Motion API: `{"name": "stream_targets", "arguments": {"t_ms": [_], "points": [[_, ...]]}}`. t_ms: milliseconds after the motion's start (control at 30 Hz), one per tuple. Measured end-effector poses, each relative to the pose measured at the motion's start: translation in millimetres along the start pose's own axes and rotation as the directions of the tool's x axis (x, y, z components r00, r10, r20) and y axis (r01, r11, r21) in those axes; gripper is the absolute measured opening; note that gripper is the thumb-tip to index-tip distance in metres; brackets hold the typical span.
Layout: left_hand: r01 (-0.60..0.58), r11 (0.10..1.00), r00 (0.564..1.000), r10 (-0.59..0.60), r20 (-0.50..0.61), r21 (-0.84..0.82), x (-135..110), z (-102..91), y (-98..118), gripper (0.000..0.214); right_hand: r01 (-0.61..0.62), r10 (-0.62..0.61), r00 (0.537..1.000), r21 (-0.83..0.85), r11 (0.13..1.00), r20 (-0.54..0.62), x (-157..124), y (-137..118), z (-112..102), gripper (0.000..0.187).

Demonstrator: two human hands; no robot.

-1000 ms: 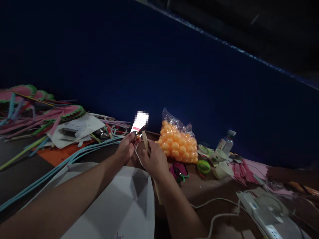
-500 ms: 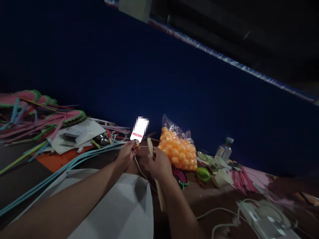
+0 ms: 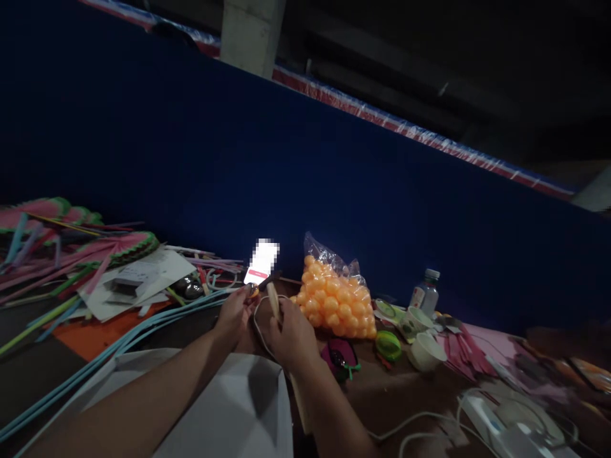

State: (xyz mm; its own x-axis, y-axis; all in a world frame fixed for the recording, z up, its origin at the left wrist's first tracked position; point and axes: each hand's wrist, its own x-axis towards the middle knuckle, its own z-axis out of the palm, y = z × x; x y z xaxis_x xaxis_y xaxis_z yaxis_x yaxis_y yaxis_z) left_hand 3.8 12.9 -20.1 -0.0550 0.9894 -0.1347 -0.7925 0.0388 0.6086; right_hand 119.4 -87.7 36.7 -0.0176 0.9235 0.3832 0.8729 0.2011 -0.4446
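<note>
My left hand [image 3: 233,318] pinches a small shiny ball [image 3: 252,291] between its fingertips, just in front of a lit phone [image 3: 262,262]. To its right, my right hand [image 3: 294,332] is closed around a flat pale wooden stick [image 3: 273,300]. The stick's upper end points toward the left hand, and its lower part runs down under the right forearm. A thin white cable [image 3: 260,331] loops between the two hands. Just beyond the right hand stands a clear bag of orange balls [image 3: 337,299]. Dark shiny balls [image 3: 191,289] lie left of the phone.
A white bag or sheet [image 3: 229,407] lies beneath my left forearm. Blue tubes [image 3: 143,327] and paper fans [image 3: 121,248] fill the left. Rightward are a purple pouch [image 3: 338,356], a green ball [image 3: 388,345], paper cups [image 3: 426,352], a bottle [image 3: 427,292] and a power strip [image 3: 487,423].
The view has tilted up, so the table things sit lower in the picture. My right hand with the stick has shifted slightly left, away from the bag. Both hands keep their hold.
</note>
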Motion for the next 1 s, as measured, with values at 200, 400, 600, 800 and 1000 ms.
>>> {"name": "stream_targets", "arguments": {"t_ms": [200,400,600,800,1000], "points": [[0.007,1.0,1.0,-0.007,-0.016,-0.004,0.5,0.4,-0.5,0.007,-0.028,0.027,0.999,-0.035,0.999,-0.039,-1.7,-5.6,-2.4,0.035],[0.034,0.999,0.999,-0.034,-0.002,0.02,-2.8,1.3,0.2,0.007,-0.025,0.034,0.996,-0.1,0.995,0.084,-1.7,-8.2,-3.5,0.037],[0.0,0.999,1.0,0.0,0.021,0.04,-1.3,-1.6,-1.0,0.003,-0.065,0.062,0.996,-0.062,0.996,-0.059,-0.4,-5.5,-1.0,0.038],[0.048,0.998,0.999,-0.048,-0.002,0.051,-4.2,1.5,0.1,0.007,-0.041,0.047,0.996,-0.082,0.996,0.076,-0.7,-6.0,0.1,0.035],[0.032,0.997,0.999,-0.033,0.002,0.07,-1.7,-0.7,-0.6,0.004,-0.077,0.077,0.997,-0.066,0.995,0.003,0.8,-6.0,-4.0,0.036]]}}
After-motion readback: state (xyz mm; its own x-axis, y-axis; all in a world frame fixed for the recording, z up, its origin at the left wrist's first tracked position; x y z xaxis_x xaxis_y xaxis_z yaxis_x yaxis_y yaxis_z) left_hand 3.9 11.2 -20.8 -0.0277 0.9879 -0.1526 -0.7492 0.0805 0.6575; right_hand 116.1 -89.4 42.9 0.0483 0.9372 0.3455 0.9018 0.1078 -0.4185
